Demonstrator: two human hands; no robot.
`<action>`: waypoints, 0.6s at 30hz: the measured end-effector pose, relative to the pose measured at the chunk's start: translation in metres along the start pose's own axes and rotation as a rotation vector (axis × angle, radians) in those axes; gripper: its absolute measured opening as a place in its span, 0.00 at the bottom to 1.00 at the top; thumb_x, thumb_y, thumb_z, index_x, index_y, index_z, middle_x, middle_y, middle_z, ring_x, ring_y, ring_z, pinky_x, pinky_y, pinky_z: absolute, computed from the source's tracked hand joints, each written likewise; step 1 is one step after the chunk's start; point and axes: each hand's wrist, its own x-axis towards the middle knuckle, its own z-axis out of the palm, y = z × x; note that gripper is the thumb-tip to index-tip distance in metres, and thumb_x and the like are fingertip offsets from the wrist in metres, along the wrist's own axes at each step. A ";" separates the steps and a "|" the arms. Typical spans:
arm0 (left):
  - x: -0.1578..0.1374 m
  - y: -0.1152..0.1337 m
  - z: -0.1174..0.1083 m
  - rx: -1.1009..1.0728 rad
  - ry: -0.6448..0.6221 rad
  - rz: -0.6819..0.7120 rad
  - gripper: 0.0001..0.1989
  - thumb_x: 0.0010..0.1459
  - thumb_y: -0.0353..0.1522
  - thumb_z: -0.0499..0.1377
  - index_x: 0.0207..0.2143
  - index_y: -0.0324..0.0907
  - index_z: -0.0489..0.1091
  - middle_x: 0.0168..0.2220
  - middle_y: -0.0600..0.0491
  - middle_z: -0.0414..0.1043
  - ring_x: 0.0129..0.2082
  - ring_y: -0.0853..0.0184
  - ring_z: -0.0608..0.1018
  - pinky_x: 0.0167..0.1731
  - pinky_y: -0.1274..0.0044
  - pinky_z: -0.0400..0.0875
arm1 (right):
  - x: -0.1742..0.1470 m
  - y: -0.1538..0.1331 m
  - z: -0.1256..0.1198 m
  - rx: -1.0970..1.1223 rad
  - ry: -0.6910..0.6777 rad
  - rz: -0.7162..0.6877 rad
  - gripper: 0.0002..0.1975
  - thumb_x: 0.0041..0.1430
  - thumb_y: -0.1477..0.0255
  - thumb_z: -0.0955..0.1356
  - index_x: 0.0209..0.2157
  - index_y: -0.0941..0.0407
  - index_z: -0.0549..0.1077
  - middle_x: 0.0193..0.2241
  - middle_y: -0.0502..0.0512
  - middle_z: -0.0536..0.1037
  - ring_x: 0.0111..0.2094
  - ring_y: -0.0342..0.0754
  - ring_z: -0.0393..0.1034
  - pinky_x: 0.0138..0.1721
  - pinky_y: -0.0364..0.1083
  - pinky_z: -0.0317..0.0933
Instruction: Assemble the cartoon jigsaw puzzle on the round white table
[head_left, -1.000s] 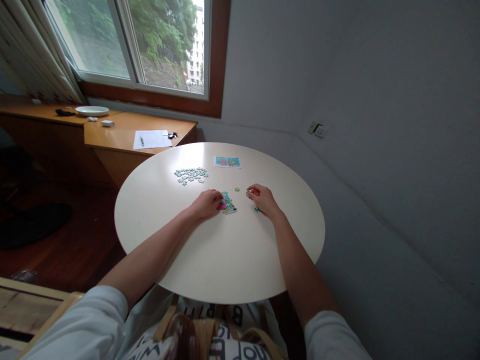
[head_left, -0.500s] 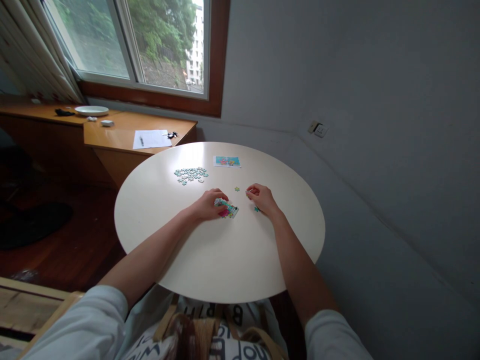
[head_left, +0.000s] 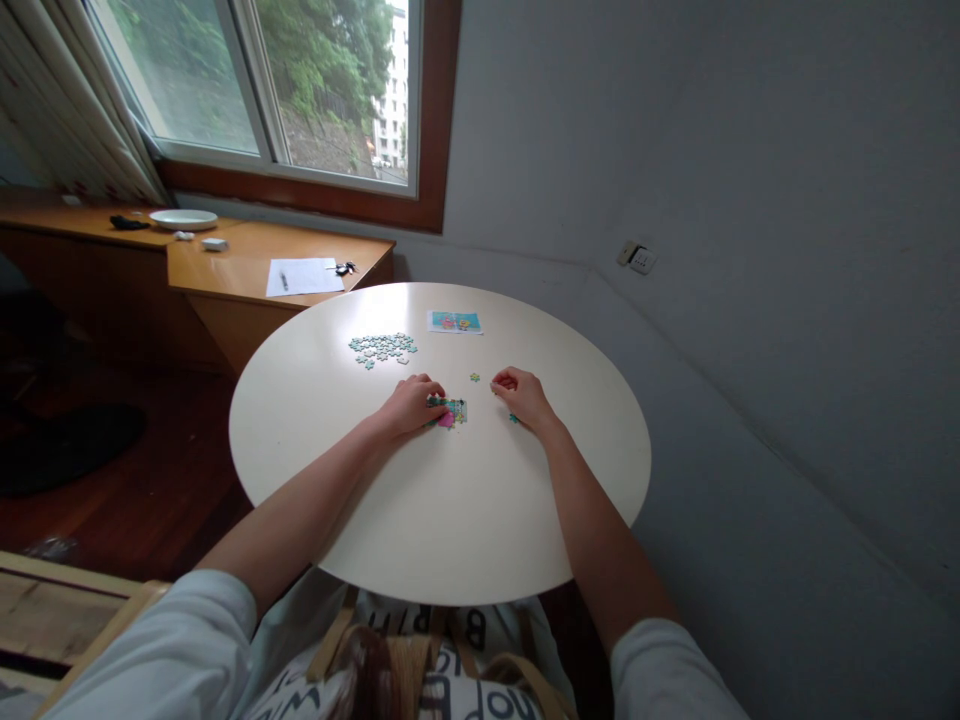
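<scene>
My left hand (head_left: 412, 404) has its thumb and fingers closed on the left part of a joined jigsaw puzzle section (head_left: 456, 411), coloured pink, green and teal. Part of that section is hidden under the fingers. To the right, my right hand (head_left: 527, 397) pinches a small puzzle piece (head_left: 493, 387), mostly covered by the fingertips. A teal loose piece (head_left: 514, 418) lies on the table just under the right hand. Between the hands and a little farther off is a yellow-green piece (head_left: 475, 377).
On the round white table (head_left: 442, 520), a pile of loose puzzle pieces (head_left: 381, 347) lies back left. A colourful picture card (head_left: 455, 322) is at the back. Beyond stands a wooden desk (head_left: 247, 250) with paper (head_left: 307, 277), keys (head_left: 345, 269) and a white plate (head_left: 184, 220).
My left hand has shifted slightly left, and the joined puzzle section has turned and moved left with it. The right hand stays almost in place with its piece.
</scene>
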 end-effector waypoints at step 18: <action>-0.002 0.008 -0.009 0.017 -0.062 -0.144 0.13 0.56 0.39 0.57 0.39 0.43 0.75 0.30 0.53 0.76 0.29 0.66 0.74 0.25 0.78 0.61 | 0.000 0.003 0.014 0.181 -0.066 0.082 0.05 0.43 0.70 0.70 0.25 0.57 0.73 0.22 0.52 0.77 0.24 0.44 0.71 0.30 0.44 0.66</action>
